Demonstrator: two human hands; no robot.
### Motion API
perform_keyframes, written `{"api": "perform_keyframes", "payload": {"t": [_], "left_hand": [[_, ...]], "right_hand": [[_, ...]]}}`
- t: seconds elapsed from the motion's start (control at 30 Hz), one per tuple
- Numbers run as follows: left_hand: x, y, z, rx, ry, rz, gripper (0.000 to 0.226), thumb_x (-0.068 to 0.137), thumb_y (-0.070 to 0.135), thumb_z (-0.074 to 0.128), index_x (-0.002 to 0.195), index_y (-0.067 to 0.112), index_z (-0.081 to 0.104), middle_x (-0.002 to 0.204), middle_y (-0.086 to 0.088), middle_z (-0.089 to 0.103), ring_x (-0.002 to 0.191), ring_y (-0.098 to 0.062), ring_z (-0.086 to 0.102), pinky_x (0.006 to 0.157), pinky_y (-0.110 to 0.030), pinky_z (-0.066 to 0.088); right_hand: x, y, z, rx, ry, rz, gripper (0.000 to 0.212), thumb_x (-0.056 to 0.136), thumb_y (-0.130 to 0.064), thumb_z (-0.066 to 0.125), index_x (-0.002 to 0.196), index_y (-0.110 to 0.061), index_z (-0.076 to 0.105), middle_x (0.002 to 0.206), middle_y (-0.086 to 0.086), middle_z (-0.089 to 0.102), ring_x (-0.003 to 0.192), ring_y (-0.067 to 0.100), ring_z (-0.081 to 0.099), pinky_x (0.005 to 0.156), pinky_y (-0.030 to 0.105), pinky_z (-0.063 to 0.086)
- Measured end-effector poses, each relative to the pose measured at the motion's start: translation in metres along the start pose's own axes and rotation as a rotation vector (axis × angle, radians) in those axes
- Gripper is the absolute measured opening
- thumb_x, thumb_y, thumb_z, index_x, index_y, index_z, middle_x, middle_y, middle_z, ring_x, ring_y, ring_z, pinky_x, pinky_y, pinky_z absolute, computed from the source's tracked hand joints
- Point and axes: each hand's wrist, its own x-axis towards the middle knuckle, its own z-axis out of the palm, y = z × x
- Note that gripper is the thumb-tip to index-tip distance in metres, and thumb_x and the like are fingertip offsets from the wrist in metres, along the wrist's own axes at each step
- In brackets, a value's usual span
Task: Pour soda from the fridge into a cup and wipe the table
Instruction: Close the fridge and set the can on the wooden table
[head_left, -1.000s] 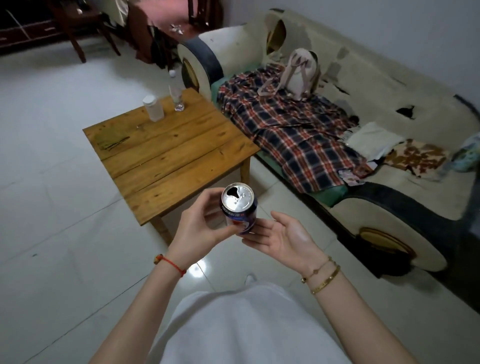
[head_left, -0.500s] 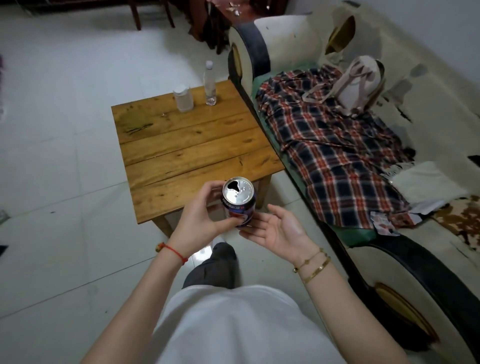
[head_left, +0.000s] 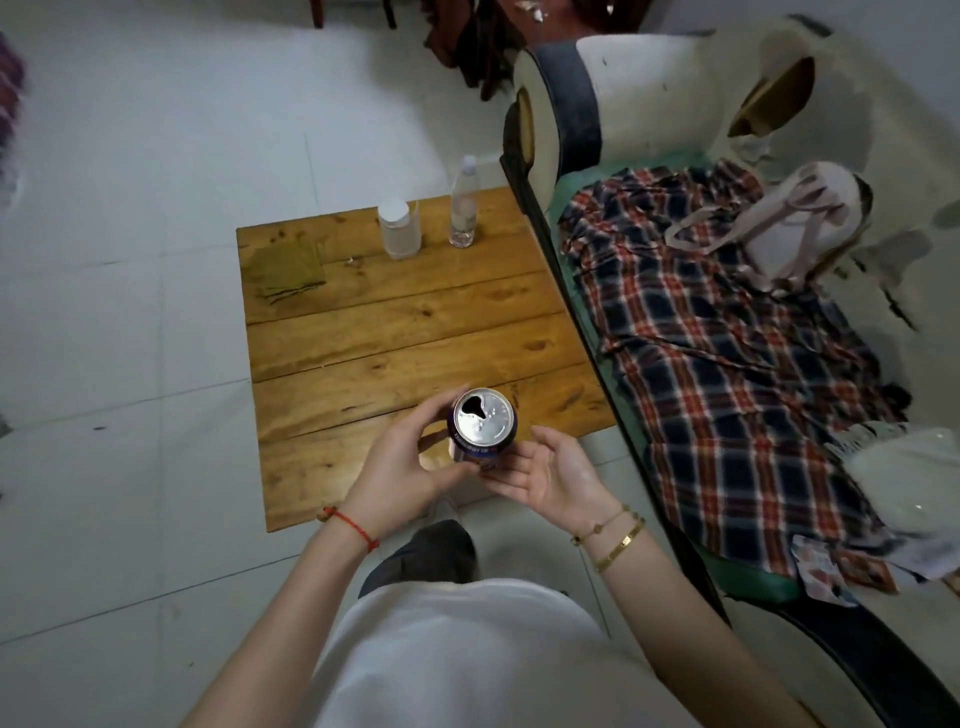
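The left hand (head_left: 402, 462) grasps an opened soda can (head_left: 483, 428), fingers wrapped round its left side and thumb toward its near side. The can is upright above the near edge of the wooden desk (head_left: 415, 332), its silver top showing a dark open mouth. The right hand (head_left: 553, 475) is released, palm up and fingers spread, with fingertips touching or just beside the can's lower right side; which of the two cannot be told. A red string bracelet (head_left: 356, 527) sits on the left wrist, two gold bracelets (head_left: 615, 535) on the right.

At the desk's far edge stand a white-lidded cup (head_left: 397, 228) and, just beside it to the right, a clear plastic water bottle (head_left: 463, 205). A folded olive cloth (head_left: 288, 265) lies flat at the far left corner, well apart from the can.

A worn sofa (head_left: 644, 98) stands right of the desk, carrying a plaid shirt (head_left: 727, 364) and a pale tote bag (head_left: 789, 223). The floor (head_left: 130, 312) is white tile
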Motion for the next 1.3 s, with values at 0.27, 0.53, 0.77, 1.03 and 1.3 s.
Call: {"api": "perform_keyframes", "payload": {"t": [0.27, 0.53, 0.77, 1.03, 1.3], "left_hand": [[0.091, -0.029, -0.014, -0.003, 0.066, -0.045, 0.067, 0.067, 0.008, 0.088, 0.126, 0.022, 0.059, 0.120, 0.018, 0.065, 0.114, 0.001, 0.059, 0.092, -0.009, 0.042], [0.175, -0.070, 0.013, -0.114, 0.296, -0.157, 0.064, 0.068, 0.007, 0.087, 0.120, 0.031, 0.058, 0.115, 0.024, 0.064, 0.114, -0.002, 0.058, 0.091, -0.015, 0.049], [0.233, -0.125, 0.050, -0.138, 0.472, -0.257, 0.061, 0.069, 0.006, 0.086, 0.122, 0.022, 0.061, 0.116, 0.022, 0.065, 0.113, -0.001, 0.059, 0.091, -0.018, 0.051], [0.280, -0.190, 0.091, -0.057, 0.568, -0.317, 0.065, 0.066, 0.008, 0.087, 0.124, 0.024, 0.060, 0.119, 0.018, 0.065, 0.114, 0.001, 0.058, 0.094, -0.026, 0.053], [0.307, -0.235, 0.121, -0.034, 0.584, -0.347, 0.066, 0.066, 0.014, 0.088, 0.124, 0.026, 0.058, 0.120, 0.020, 0.064, 0.111, 0.005, 0.059, 0.095, -0.036, 0.054]], "right_hand": [[0.081, -0.069, 0.021, -0.053, 0.047, 0.067, 0.055, 0.103, -0.034, 0.028, 0.135, 0.006, 0.048, 0.112, 0.022, 0.067, 0.104, 0.034, 0.064, 0.091, 0.043, 0.051], [0.175, -0.125, 0.022, -0.056, 0.087, 0.056, 0.051, 0.105, -0.033, 0.023, 0.136, 0.000, 0.047, 0.102, 0.015, 0.069, 0.093, 0.026, 0.063, 0.090, 0.039, 0.047], [0.257, -0.145, 0.009, -0.019, 0.138, 0.069, 0.045, 0.105, -0.028, 0.028, 0.136, -0.001, 0.047, 0.134, 0.020, 0.055, 0.125, 0.032, 0.052, 0.094, 0.037, 0.042], [0.332, -0.141, -0.024, 0.034, 0.125, 0.062, 0.036, 0.104, -0.028, 0.029, 0.119, -0.005, 0.053, 0.102, 0.011, 0.064, 0.096, 0.022, 0.061, 0.086, 0.031, 0.049], [0.385, -0.131, -0.046, -0.171, 0.232, -0.065, 0.026, 0.102, -0.015, 0.037, 0.094, -0.013, 0.061, 0.090, 0.005, 0.065, 0.076, 0.012, 0.061, 0.071, 0.024, 0.048]]}}
